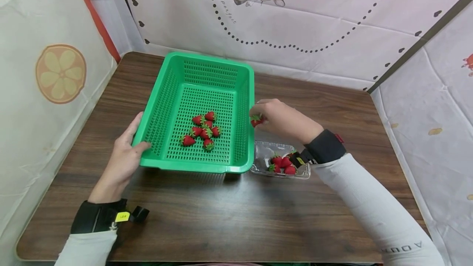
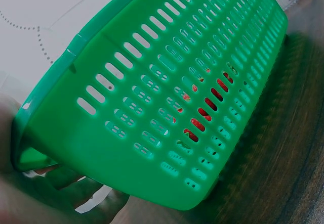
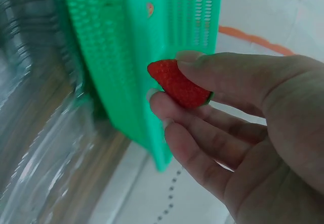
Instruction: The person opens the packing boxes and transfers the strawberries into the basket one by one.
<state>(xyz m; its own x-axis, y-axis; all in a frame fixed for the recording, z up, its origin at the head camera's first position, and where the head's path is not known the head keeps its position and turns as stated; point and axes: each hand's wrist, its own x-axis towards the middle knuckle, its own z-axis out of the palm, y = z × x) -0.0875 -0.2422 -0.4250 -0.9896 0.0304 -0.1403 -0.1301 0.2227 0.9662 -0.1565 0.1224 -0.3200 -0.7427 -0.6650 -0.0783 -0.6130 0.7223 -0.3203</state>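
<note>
Right fingers (image 3: 192, 155) have a strawberry (image 3: 177, 82) pinched just beside the green basket's (image 1: 199, 167) rim, so a weak pinch or clipped rim could probably drop it on the desk (image 1: 207, 233). Left fingers (image 1: 133, 129) grip the far side, and a tug there might tip it. Clear tray (image 1: 281, 174) sits nearer the body than the right fingers; open room's leftward, inside the basket.

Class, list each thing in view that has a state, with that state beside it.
Green basket, partly filled
Basket strawberries, clustered, unheld
Clear tray, partly filled
Tray strawberries, clustered, partly hidden
Held strawberry, pinched in midair
Left hand, gripping basket rim
Right hand, pinching held strawberry
</note>
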